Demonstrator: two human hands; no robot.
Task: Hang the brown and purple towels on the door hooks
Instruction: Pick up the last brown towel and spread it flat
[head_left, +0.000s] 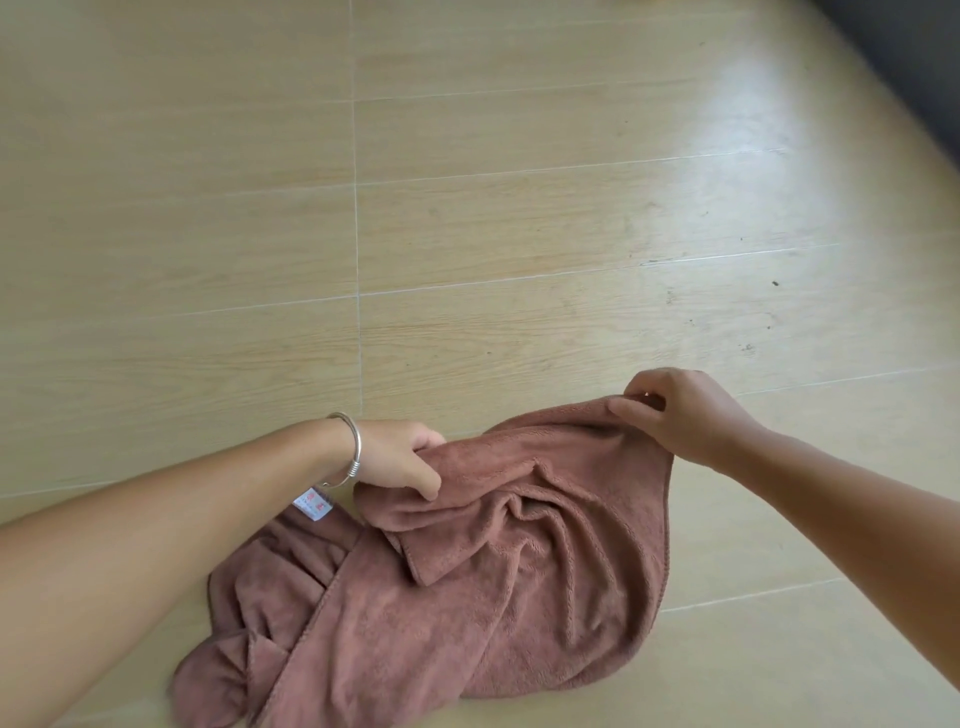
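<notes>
Single head-worn view, looking steeply down, close over both forearms, onto a tiled floor (519, 156)

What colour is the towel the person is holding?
Brown, a reddish brown; the brown towel shows in the head view, the only one.

Ahead of you the floor (519, 208) is bare tile on all sides of the towel (493, 582), so either hand can pass freely. Only a dark edge (914, 78) at the far right corner closes that side; what it is cannot be told.
</notes>
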